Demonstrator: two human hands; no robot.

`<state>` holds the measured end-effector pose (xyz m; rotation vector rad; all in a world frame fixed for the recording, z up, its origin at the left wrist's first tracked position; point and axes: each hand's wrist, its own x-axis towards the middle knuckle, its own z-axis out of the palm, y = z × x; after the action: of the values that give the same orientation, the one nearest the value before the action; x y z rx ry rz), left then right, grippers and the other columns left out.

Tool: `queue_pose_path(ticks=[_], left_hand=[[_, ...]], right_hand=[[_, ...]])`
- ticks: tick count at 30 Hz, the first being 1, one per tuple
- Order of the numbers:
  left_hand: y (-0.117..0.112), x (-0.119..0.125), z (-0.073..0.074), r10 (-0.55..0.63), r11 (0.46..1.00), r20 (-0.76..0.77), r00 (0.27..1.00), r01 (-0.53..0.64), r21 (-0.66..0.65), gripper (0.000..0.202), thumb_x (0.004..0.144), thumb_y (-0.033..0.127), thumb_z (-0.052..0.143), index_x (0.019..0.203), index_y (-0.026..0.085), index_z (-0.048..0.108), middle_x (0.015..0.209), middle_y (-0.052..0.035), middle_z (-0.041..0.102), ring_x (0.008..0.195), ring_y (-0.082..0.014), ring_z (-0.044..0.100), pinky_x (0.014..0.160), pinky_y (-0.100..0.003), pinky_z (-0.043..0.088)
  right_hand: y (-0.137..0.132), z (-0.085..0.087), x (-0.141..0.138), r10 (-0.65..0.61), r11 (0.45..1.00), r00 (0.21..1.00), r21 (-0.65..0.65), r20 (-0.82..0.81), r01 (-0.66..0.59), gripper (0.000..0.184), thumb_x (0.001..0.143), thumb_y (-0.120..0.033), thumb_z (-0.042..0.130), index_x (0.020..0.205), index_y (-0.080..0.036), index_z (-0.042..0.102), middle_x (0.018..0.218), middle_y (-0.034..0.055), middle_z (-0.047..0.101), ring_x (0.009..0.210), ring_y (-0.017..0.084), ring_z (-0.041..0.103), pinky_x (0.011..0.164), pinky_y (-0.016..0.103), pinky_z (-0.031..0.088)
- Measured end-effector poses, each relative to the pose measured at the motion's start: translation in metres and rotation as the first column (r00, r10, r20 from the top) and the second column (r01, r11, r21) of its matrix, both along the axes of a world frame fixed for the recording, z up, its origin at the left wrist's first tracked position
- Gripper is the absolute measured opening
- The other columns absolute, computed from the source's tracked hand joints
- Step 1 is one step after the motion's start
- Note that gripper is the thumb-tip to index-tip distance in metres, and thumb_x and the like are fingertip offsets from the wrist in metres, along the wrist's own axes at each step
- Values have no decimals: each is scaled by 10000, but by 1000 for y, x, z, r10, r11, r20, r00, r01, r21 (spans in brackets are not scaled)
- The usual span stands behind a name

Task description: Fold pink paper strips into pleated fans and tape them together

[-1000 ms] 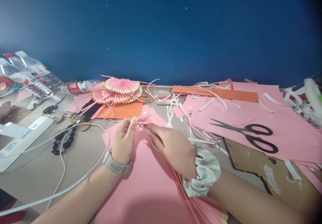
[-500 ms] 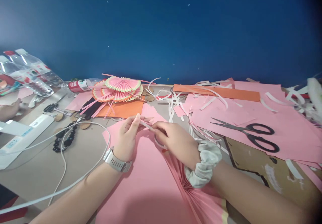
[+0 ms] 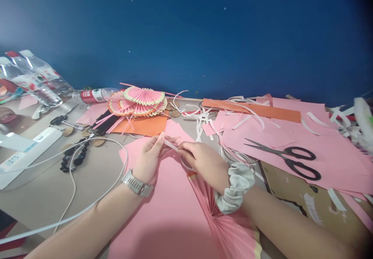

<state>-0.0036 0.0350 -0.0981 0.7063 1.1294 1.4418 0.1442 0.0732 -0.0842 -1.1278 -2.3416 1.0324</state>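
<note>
My left hand, with a watch on the wrist, pinches one end of a thin white strip. My right hand, with a grey scrunchie on the wrist, pinches the other end close by. Both hands hover over a large pink paper sheet. A pleated pink paper fan lies under my right wrist. Black scissors rest on pink paper to the right.
A pile of finished pink and yellow paper fans sits on orange paper at the back. White paper strips litter the middle. A white cable, power strip, black beads and plastic bottles lie left.
Both hands moved slightly away from me and stretched the strip between them; more of the pleated fan shows under my right wrist.
</note>
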Motion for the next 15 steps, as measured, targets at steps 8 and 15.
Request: queue_pose_path(ticks=[8, 15], left_hand=[[-3, 6, -8, 41, 997, 52, 998, -44, 57, 251, 830, 379, 550, 887, 143, 614, 1003, -107, 696, 983, -219, 634, 829, -332, 493], [-3, 7, -10, 18, 999, 93, 995, -22, 47, 247, 840, 381, 542, 868, 144, 607, 1000, -108, 700, 999, -219, 631, 890, -368, 473]], right_hand=[[2, 4, 2, -77, 996, 997, -42, 12, 78, 254, 893, -325, 399, 785, -197, 590, 612, -31, 560, 536, 95, 457, 531, 227, 284], [3, -1, 2, -106, 992, 994, -73, -31, 103, 255, 880, -333, 415, 717, -190, 548, 576, -56, 503, 515, 80, 417, 518, 217, 288]])
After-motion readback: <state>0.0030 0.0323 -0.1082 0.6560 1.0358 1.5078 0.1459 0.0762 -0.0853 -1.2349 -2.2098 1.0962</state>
